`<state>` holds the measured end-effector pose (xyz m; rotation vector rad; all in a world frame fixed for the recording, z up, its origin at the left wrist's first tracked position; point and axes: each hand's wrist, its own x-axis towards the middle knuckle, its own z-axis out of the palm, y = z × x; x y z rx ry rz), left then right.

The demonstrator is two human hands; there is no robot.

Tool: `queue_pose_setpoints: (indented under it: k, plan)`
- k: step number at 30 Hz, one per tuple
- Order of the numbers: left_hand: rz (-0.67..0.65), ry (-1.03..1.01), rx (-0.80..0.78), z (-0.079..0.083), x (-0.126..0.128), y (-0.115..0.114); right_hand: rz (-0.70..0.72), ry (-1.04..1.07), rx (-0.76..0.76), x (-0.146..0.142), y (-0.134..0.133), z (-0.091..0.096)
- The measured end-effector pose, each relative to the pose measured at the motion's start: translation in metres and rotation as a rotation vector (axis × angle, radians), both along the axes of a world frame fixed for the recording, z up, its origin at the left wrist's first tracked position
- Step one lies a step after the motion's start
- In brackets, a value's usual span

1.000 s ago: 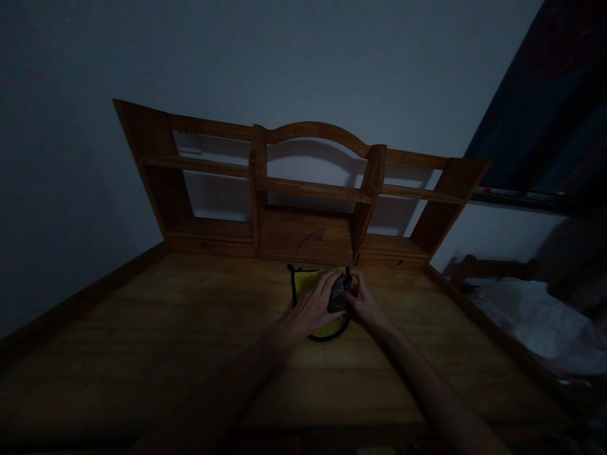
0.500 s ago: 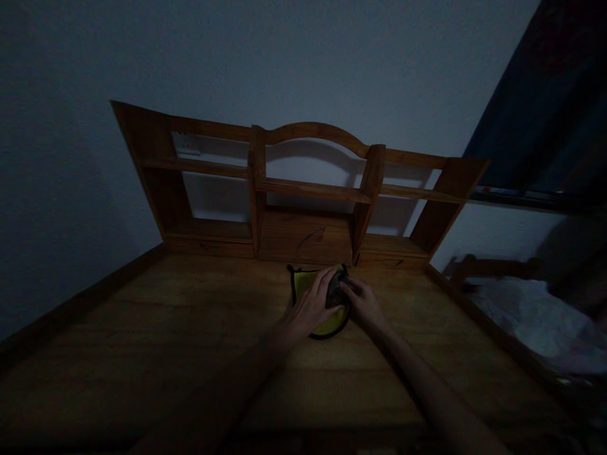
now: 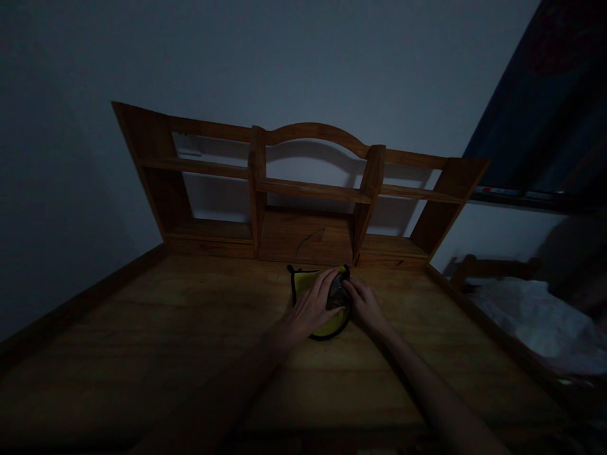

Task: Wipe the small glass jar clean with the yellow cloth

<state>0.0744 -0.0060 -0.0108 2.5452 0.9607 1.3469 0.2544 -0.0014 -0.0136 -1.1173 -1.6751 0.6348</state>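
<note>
Right hand (image 3: 368,308) has shifted slightly outward, left hand (image 3: 310,306) steady — both grips clamped on a dark, faintly glinting object (image 3: 337,292).

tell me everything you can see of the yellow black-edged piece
The yellow black-edged piece looks like fabric in the dim light. Its black edging runs along the nearly straight far edge and left side, then curves round the near edge; a small black nub sticks out at the far left corner. It lies on the wooden desk; the left hand and a dark object hide much of it, touching or not is unclear.
</note>
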Motion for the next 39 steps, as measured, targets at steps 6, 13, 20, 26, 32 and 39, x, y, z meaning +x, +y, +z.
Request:
queue_pose_setpoints:
  k: [6, 13, 20, 26, 32, 39]
  plan:
    - [0.0, -0.021, -0.036, 0.0006, -0.0008, -0.0003, 0.008, 0.156, 0.023, -0.0037, 0.0004, -0.0004]
    - [-0.048, -0.005, -0.031, -0.0012, -0.0001, 0.0004, 0.011, 0.138, 0.03, -0.0017, 0.0008, -0.0004]
    - [-0.067, 0.021, -0.043, -0.0001, 0.0001, -0.0004, 0.014, 0.208, -0.042, 0.0009, 0.0064, -0.0077]
    - [-0.042, 0.053, -0.017, -0.0045, 0.0, 0.0008, 0.056, 0.206, -0.12, 0.0029, 0.0094, -0.0078]
    - [0.007, 0.042, -0.001, -0.0047, -0.0008, 0.0017, 0.132, 0.273, -0.135, -0.0002, 0.0049, -0.0025]
    - [-0.012, 0.09, 0.029, -0.0005, -0.0039, -0.0018, 0.163, 0.304, -0.136, 0.0002, 0.009, -0.009]
